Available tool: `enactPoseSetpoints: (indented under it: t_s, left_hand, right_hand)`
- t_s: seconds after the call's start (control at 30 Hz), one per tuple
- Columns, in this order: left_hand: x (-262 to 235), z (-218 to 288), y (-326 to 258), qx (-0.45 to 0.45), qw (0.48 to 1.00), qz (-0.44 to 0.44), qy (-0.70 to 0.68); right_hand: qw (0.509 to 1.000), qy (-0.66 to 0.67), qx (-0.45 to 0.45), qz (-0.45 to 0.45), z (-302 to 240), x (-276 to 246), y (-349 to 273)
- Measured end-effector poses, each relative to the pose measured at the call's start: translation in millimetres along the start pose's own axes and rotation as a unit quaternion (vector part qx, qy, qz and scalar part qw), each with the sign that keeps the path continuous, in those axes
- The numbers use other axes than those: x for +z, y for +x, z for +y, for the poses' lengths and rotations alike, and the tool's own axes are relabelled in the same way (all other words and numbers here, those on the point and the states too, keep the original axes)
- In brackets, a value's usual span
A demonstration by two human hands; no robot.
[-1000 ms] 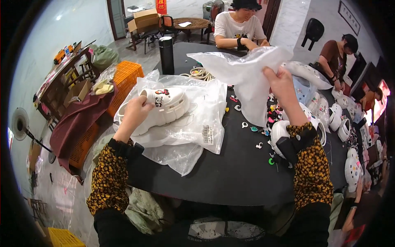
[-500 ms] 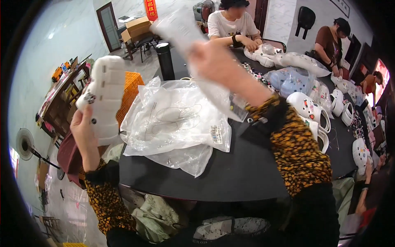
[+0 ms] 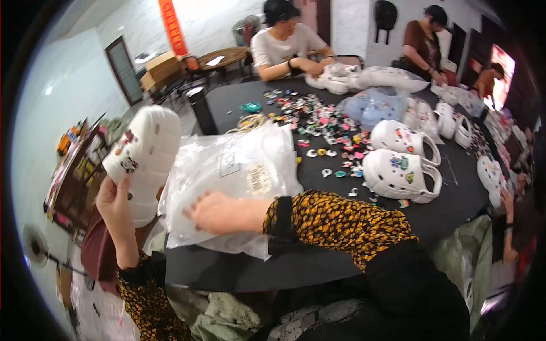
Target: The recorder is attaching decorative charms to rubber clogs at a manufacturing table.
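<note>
My left hand (image 3: 116, 219) grips a white clog (image 3: 149, 162), raised at the left of the table and dotted with small charms. Its thumb presses on the clog near a black-and-white charm. Low over a stack of clear plastic bags (image 3: 222, 162), my right hand (image 3: 213, 213) lies palm down. The right fingers look spread and slightly blurred, touching or just above the top bag. To the right, a pair of white clogs with charms, the nearer clog (image 3: 392, 173) in front of the farther clog (image 3: 401, 136), rests on the dark table (image 3: 318, 256).
Many small colourful charms (image 3: 318, 116) are scattered mid-table. A black bottle (image 3: 201, 111) stands behind the bags. Bagged blue clogs (image 3: 375, 108) lie farther back. Across the table a person in a white shirt (image 3: 284, 45) handles white clogs; another in brown (image 3: 421, 42) stands farther right.
My right hand has come down from above the table with a plastic bag, which now lies on the stack. The clog in my left hand has turned slightly. The view has shifted, showing more charms.
</note>
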State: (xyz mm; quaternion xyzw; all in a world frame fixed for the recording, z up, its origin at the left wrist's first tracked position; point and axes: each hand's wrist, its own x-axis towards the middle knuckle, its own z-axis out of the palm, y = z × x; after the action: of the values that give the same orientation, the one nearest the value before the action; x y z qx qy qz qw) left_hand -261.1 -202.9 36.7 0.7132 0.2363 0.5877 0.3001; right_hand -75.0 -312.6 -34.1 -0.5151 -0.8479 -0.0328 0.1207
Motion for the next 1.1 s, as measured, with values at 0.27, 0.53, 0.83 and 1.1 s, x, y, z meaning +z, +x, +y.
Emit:
enactPoseSetpoints:
  t_s: [0.27,0.53,0.83,1.1]
  left_hand:
    - [88,-78,-30,-0.011,0.937,-0.303,0.171]
    - [96,-3,-25,0.079,0.925,-0.266,0.259]
    - [222,128,-113,0.115,0.860,-0.492,0.072]
    - [350,200,-202,0.295,0.733,-0.610,-0.064]
  right_hand:
    - [0.986,-0.061,-0.119,0.101,-23,-53,-118]
    - [0.953,-0.114,0.124,0.253,30,-147,-294]
    - [0.701,0.021,0.502,0.507,117,-158,-512]
    - [0.655,0.165,0.553,0.487,158,-113,-581]
